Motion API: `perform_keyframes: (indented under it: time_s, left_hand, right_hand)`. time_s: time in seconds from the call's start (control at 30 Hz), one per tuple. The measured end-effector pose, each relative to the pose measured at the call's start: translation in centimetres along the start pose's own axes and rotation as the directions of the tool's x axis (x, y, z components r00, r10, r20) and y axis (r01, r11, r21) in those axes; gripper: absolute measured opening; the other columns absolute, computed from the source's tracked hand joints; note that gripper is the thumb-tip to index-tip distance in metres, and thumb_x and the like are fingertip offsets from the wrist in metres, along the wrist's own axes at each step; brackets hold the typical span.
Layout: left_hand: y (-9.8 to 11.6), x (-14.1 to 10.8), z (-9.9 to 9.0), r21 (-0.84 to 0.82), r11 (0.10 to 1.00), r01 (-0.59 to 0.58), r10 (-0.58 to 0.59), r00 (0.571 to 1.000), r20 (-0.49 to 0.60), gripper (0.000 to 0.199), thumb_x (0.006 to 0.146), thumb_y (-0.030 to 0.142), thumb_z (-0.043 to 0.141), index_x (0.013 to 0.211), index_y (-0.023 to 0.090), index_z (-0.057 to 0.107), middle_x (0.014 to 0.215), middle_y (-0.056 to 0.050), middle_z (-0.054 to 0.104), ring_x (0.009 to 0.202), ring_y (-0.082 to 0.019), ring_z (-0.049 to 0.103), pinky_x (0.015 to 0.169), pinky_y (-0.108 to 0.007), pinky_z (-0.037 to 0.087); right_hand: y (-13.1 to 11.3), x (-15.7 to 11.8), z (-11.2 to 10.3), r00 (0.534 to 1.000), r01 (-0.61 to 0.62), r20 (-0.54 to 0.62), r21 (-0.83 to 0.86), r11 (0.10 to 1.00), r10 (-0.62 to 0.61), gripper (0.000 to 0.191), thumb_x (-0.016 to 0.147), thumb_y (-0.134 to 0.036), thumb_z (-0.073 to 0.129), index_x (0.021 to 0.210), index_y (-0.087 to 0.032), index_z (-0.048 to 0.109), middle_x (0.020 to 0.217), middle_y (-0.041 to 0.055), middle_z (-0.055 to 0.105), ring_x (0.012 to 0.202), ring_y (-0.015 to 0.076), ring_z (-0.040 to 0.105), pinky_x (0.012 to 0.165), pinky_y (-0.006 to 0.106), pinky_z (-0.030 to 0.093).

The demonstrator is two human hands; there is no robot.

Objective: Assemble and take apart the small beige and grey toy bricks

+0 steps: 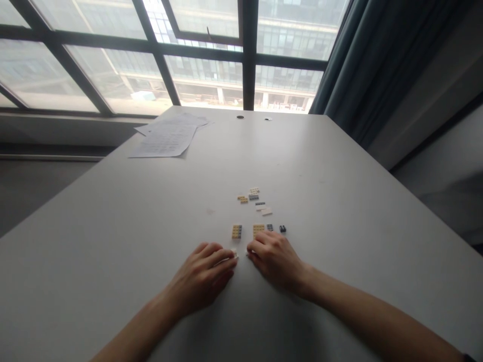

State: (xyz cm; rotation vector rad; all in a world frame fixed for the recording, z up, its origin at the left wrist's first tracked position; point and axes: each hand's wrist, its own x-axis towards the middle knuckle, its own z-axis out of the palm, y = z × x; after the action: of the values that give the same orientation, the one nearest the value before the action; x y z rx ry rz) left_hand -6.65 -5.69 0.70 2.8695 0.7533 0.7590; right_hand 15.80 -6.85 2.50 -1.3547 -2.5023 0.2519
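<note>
Table [113, 241] is white, runs away toward a window [211, 85]. Both hands sit on the tabletop, fingertips facing each other, small gap between.

Left hand [204, 274]: fingers drawn in narrow, pinching a small white piece [235, 254] at the tips. Right hand [277, 256]: fingers bunched narrow on another white piece [247, 253]; only a sliver shows, shape can't be told.

Just beyond the hands, a row of toy bricks. Yellow-and-grey block [236, 231] is past the left fingertips. Yellow block [258, 229] is right behind the right hand, its near part covered. Dark grey brick [269, 227] is just beside that one, black brick [283, 229] further right.

Farther out, a scattered group: two small yellow bricks [244, 201], grey brick [253, 197], white studded pieces [254, 190], thin dark strip [260, 203], flat white piece [266, 211].

Papers [166, 138] overlap at the table's far left. Two round holes [240, 117] near the far edge. Dark curtain [339, 75] hangs right of the window.
</note>
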Motion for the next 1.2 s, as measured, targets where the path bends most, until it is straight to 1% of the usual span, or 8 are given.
perform_keyframes:
  time_s: [0.17, 0.3, 0.43, 0.57, 0.67, 0.83, 1.07, 1.2]
  left_hand:
    - [-0.4, 0.0, 0.1, -0.015, 1.0, -0.002, 0.002, 1.0, -0.025, 0.02, 0.083, 0.014, 0.06, 0.1, 0.022, 0.065, 0.098, -0.005, 0.068, 0.086, -0.017, 0.058, 0.077, -0.033, 0.046]
    - [-0.4, 0.0, 0.0, 0.005, 1.0, -0.006, 0.006, 0.999, -0.045, 0.02, 0.083, 0.014, 0.059, 0.1, 0.022, 0.065, 0.098, -0.006, 0.069, 0.088, -0.017, 0.059, 0.078, -0.032, 0.047]
    - [-0.4, 0.0, -0.1, 0.012, 1.0, 0.021, -0.02, 0.997, -0.079, 0.021, 0.083, 0.013, 0.059, 0.101, 0.022, 0.063, 0.098, -0.006, 0.068, 0.088, -0.017, 0.059, 0.078, -0.033, 0.047]
    - [-0.5, 0.1, 0.0, 0.0, 0.999, 0.036, -0.035, 0.993, -0.113, 0.019, 0.082, 0.012, 0.059, 0.099, 0.021, 0.063, 0.095, -0.006, 0.067, 0.085, -0.017, 0.058, 0.077, -0.032, 0.047]
    - [-0.4, 0.2, 0.0, -0.005, 0.999, 0.045, -0.045, 0.992, -0.12, 0.019, 0.082, 0.012, 0.059, 0.098, 0.021, 0.062, 0.095, -0.006, 0.067, 0.085, -0.017, 0.057, 0.077, -0.033, 0.046]
    - [-0.2, 0.1, -0.1, -0.006, 0.999, 0.051, -0.052, 0.99, -0.132, 0.019, 0.081, 0.011, 0.06, 0.097, 0.02, 0.062, 0.094, -0.006, 0.067, 0.085, -0.017, 0.057, 0.076, -0.032, 0.046]
    - [-0.5, 0.1, 0.0, -0.034, 0.997, 0.067, -0.072, 0.987, -0.144, 0.021, 0.081, 0.01, 0.061, 0.099, 0.021, 0.063, 0.093, -0.005, 0.067, 0.085, -0.017, 0.058, 0.078, -0.032, 0.046]
    - [-0.5, 0.0, -0.2, -0.035, 0.996, 0.077, -0.082, 0.979, -0.188, 0.021, 0.082, 0.011, 0.06, 0.099, 0.021, 0.063, 0.092, -0.005, 0.067, 0.085, -0.016, 0.059, 0.077, -0.032, 0.047]
  right_hand:
    - [-0.1, -0.3, 0.0, 1.0, -0.014, -0.004, 0.039, 0.999, 0.014, 0.01, 0.09, -0.022, 0.054, 0.087, -0.018, 0.063, 0.086, 0.004, 0.064, 0.081, 0.017, 0.057, 0.077, 0.029, 0.041]
    - [0.9, -0.1, -0.8, 0.995, -0.041, -0.084, 0.135, 0.99, 0.053, 0.013, 0.088, -0.024, 0.058, 0.098, -0.019, 0.063, 0.093, 0.0048, 0.065, 0.088, 0.0177, 0.059, 0.079, 0.028, 0.043]
    - [4.5, 1.4, -2.4, 0.953, -0.216, -0.181, 0.147, 0.965, 0.241, 0.017, 0.086, -0.022, 0.059, 0.102, -0.019, 0.064, 0.094, 0.004, 0.064, 0.083, 0.0162, 0.06, 0.077, 0.028, 0.044]
    - [8.4, 3.0, -2.9, 0.921, -0.375, -0.089, 0.067, 0.925, 0.38, 0.025, 0.083, -0.029, 0.063, 0.106, -0.018, 0.066, 0.107, 0.0077, 0.061, 0.088, 0.0184, 0.061, 0.081, 0.031, 0.045]
    - [9.5, 3.4, -2.4, 0.939, -0.342, -0.026, 0.066, 0.937, 0.344, 0.024, 0.084, -0.031, 0.061, 0.105, -0.019, 0.067, 0.109, 0.0072, 0.059, 0.088, 0.0173, 0.06, 0.081, 0.029, 0.044]
    - [9.3, 3.6, -1.8, 0.956, -0.283, -0.047, 0.103, 0.953, 0.289, 0.013, 0.085, -0.023, 0.059, 0.093, -0.02, 0.069, 0.102, 0.004, 0.061, 0.077, 0.0126, 0.059, 0.076, 0.026, 0.043]
    - [9.4, 3.7, -2.5, 0.956, -0.269, -0.057, 0.208, 0.94, 0.286, 0.002, 0.079, -0.018, 0.064, 0.079, -0.018, 0.066, 0.076, -0.0002, 0.063, 0.065, 0.011, 0.055, 0.066, 0.023, 0.041]
    - [8.4, 2.2, -3.3, 0.948, -0.263, -0.107, 0.274, 0.925, 0.301, 0.004, 0.079, -0.016, 0.063, 0.078, -0.018, 0.066, 0.071, -0.0017, 0.065, 0.062, 0.0104, 0.054, 0.064, 0.022, 0.041]
